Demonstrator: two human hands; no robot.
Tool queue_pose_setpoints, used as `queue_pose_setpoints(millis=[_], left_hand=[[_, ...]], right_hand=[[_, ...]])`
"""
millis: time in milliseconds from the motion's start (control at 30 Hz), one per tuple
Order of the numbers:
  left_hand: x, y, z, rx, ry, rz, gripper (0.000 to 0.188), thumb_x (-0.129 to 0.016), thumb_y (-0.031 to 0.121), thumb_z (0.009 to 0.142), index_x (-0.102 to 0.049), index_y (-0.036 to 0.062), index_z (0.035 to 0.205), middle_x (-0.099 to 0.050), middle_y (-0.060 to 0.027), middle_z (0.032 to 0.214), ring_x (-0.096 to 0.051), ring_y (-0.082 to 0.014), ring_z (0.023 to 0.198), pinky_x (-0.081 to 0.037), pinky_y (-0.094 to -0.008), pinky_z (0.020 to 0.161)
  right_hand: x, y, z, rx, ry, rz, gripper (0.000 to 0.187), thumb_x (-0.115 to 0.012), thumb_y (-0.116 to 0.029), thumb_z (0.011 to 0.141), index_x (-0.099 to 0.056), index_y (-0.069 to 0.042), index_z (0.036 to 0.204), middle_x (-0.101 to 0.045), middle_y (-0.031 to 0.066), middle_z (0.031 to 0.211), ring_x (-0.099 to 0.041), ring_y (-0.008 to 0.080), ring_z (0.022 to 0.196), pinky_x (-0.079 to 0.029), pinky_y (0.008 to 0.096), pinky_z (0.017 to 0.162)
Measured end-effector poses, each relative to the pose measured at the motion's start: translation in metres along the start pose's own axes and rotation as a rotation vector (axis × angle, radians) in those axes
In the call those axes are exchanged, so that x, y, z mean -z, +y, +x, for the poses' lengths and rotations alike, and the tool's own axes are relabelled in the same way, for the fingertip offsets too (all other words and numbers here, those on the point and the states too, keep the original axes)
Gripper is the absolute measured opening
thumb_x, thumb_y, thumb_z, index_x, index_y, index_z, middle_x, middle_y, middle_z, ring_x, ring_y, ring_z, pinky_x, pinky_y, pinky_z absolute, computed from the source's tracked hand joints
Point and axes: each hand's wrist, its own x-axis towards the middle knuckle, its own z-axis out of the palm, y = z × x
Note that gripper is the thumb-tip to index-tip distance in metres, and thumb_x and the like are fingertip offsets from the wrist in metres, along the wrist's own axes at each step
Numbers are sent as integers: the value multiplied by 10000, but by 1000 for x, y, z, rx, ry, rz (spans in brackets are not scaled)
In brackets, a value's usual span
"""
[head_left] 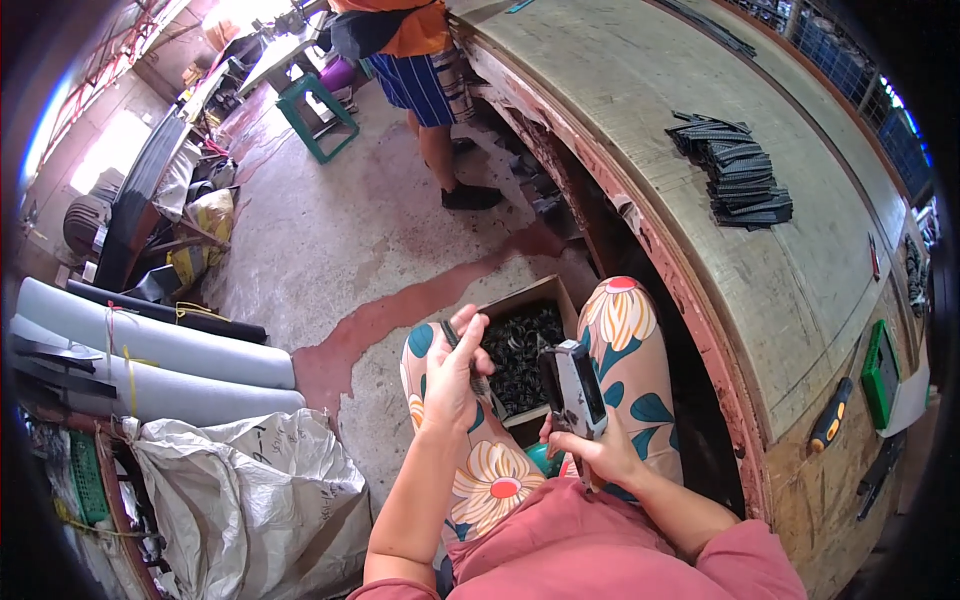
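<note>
My left hand (455, 378) is raised over my left thigh. Its fingers are closed round a short dark strip (452, 338), partly covered by the palm and thumb. Over the other thigh, my right hand (606, 455) grips a grey and black hand stapler (577, 385), its head pointing away from me. The tool's lower handle is mostly hidden by my fingers. Between my knees on the floor stands a cardboard box (508, 300), full of curled black pieces (525, 345). The strip and the stapler are apart.
On the worktable (700, 75) at right lie a pile of black strips (733, 170), a screwdriver (830, 415) and a green tray (880, 375). Grey rolls (190, 335) and a white sack (240, 495) stand left. A person (415, 90) stands ahead near a green stool (318, 115).
</note>
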Motion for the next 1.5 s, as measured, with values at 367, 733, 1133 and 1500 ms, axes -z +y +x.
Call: queue_pose_setpoints(millis=[367,733,1133,1500], left_hand=[[15,-19,-33,372,-341,-239,335,-498,148,950,-485,-25,1237,-572,-188,1197,-639,-207,923,-539,-316,826],[6,-52,-60,167,-413,211,290,-418,262,995,-501,1,1094,-608,-116,652,-510,-126,377,-392,-214,360],[11,-52,-64,133,-397,268,290,-435,265,989,-519,-9,1029,-600,-88,649,-536,-124,401,-411,-222,366],[38,-73,-70,81,-149,499,361,-595,339,910,-601,38,712,-532,30,559,-424,-9,508,-317,-193,454]], right_hand=[[14,-3,25,54,184,20,156,-625,-43,811,-631,53,934,-669,86,817,-646,139,725,-522,272,631],[-5,2,45,107,157,38,162,-634,-20,792,-623,19,949,-656,50,844,-625,110,763,-508,258,686],[-9,3,45,107,180,-60,173,-645,-20,763,-606,10,929,-639,40,819,-609,113,744,-502,266,683],[0,-13,47,162,256,-33,198,-642,7,781,-599,10,974,-632,27,844,-608,96,736,-494,243,649]])
